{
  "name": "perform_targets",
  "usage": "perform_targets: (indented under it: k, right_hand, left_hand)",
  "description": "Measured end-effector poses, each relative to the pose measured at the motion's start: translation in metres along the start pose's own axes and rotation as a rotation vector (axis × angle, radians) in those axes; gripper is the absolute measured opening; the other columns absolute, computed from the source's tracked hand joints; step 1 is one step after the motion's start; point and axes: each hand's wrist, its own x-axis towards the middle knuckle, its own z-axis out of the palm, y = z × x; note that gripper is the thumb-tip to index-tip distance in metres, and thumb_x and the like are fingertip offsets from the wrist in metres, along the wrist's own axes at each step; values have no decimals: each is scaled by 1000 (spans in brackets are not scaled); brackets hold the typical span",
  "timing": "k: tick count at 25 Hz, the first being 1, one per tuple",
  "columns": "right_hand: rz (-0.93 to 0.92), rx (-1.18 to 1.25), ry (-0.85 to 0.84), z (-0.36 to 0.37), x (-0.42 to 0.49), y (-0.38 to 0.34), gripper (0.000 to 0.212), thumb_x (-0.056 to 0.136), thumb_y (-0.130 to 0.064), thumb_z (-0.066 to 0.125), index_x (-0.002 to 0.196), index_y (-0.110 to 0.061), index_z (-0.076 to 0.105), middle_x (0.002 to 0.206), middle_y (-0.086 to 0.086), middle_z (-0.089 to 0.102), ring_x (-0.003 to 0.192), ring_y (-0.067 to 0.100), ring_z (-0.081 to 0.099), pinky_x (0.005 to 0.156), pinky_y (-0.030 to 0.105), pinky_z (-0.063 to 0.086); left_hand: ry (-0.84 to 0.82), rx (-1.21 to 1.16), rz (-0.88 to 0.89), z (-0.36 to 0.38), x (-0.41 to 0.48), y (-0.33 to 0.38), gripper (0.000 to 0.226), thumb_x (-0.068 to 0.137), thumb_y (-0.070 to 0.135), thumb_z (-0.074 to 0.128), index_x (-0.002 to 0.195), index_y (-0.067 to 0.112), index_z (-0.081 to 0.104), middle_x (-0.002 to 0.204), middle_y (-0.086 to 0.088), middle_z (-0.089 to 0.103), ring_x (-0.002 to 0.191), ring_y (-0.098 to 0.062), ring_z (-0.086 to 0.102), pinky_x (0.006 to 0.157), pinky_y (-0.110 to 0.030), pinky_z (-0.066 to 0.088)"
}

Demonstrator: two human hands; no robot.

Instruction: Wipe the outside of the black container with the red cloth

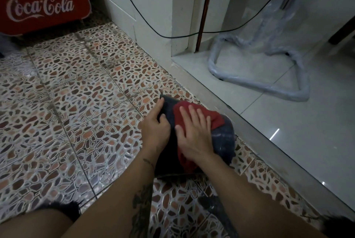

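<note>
The black container point(222, 137) is laid on the pebble-patterned floor point(80, 91) beside a threshold. Its edge is clamped by the left hand point(155, 124); the red cloth point(194, 114) is pressed onto it by the flat, spread right hand point(192, 134). "Coca-Cola" is read on a red crate point(44, 1).

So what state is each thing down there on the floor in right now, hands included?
black container: lying on the patterned floor tiles, dusty streaks showing, partly covered by cloth.
red cloth: spread over the container, pressed flat under a palm.
right hand: open, fingers flat on the cloth.
left hand: gripping the container's edge, steadying it.
black cable: hanging slack along the wall.
red Coca-Cola box: standing apart, untouched.
</note>
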Motion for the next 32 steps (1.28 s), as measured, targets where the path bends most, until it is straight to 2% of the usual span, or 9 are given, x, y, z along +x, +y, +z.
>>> perform_targets:
  k: [2, 4, 7, 11, 14, 19, 24, 29, 32]
  right_hand:
    - [-145, -13, 23, 6, -19, 7, 68, 94, -50, 24, 159, -32, 20, 169, -1, 13, 155, 20, 4, 124, 49, -3]
    - [-131, -19, 97, 2, -24, 36, 62, 98, -45, 24, 158, -29, 27, 167, -1, 21, 154, 18, 12, 125, 47, 2]
    - [107, -52, 156, -14, -10, 78, 64, 98, -42, 14, 153, -21, 38, 160, 4, 40, 148, 20, 31, 124, 47, 15]
    - [416, -66, -101, -36, 49, 71, 58, 88, -35, 23, 135, -25, 57, 139, 12, 59, 127, 35, 51, 109, 48, 34]
    - [350, 40, -234, -29, 77, 27, 63, 83, -33, 28, 141, -36, 52, 151, 6, 51, 138, 32, 44, 117, 51, 23]
    - [54, 211, -136, -14, 56, -16, 65, 88, -19, 34, 149, -35, 44, 163, -10, 33, 151, 15, 21, 124, 46, -4]
    - [-206, 288, -56, -14, -12, 17, 74, 75, -13, 35, 142, -36, 54, 159, -14, 36, 152, 12, 16, 125, 45, -7]
    - [-73, 156, -129, -23, 16, 1, 74, 81, -25, 28, 154, -34, 35, 166, -10, 24, 154, 15, 11, 123, 49, -9]
    - [67, 113, -210, -23, 54, -23, 66, 92, -27, 26, 158, -33, 26, 168, -8, 17, 155, 16, 8, 122, 54, -10]
  left_hand:
    - [-27, 30, 35, -5, 4, -5, 51, 91, 12, 47, 136, 31, 58, 138, 12, 58, 127, -5, 53, 111, -34, 41]
    - [-55, 110, 69, -8, 10, -6, 52, 90, 17, 46, 137, 36, 56, 138, 11, 59, 125, -9, 55, 109, -37, 43]
    - [-83, 195, 95, -7, 13, -1, 52, 92, 20, 45, 140, 37, 52, 142, 8, 57, 128, -14, 51, 113, -41, 38]
    - [-73, 189, 83, -4, 7, 6, 50, 95, 14, 45, 141, 33, 52, 143, 5, 55, 129, -14, 49, 112, -32, 35]
    - [-58, 186, 113, -3, 6, 5, 51, 92, 14, 46, 139, 31, 55, 142, 5, 57, 129, -13, 50, 111, -32, 38]
    - [-66, 35, 52, -1, 14, -1, 49, 89, 23, 40, 133, 31, 61, 139, 8, 59, 128, -7, 52, 111, -31, 39]
    - [-122, -114, -81, 1, 23, 2, 43, 96, 14, 44, 132, 25, 62, 140, 5, 58, 129, -9, 51, 111, -28, 38]
    - [-197, -201, -111, 1, 24, 5, 44, 96, 4, 43, 135, 17, 59, 143, 0, 55, 132, -13, 49, 116, -37, 33]
    - [-189, -204, -119, 2, 20, 9, 45, 98, 2, 41, 138, 15, 56, 144, 0, 54, 133, -11, 47, 117, -32, 31]
